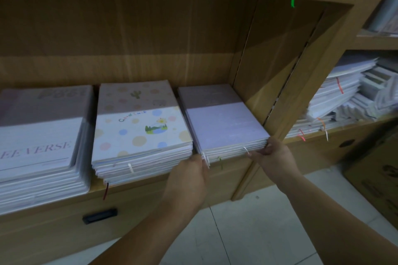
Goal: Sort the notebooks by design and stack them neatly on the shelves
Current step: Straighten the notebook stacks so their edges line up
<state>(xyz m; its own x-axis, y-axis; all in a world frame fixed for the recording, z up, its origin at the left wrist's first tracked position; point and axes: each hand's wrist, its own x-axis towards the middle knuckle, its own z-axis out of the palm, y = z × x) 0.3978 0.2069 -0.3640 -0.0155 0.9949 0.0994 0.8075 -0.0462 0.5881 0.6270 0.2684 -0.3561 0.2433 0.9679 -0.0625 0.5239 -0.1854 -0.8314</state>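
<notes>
Three sorted stacks on shelf [233,169]. Lilac stack [224,127] is rightmost, polka-dot stack [140,127] just left of it. Right hand [273,154] fingers pinch its front-right corner. Left hand [191,171] at front-left corner, fingers hidden, can't tell. Probably squaring up. Messy heap [340,97] right of it looks unsorted. Thin matte softcovers, flat.

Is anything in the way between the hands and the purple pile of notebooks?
No, nothing visible. The left hand and right hand touch the front corners of the purple pile on the shelf. The dotted pile sits close beside it on the left, and the side wall on the right.
</notes>
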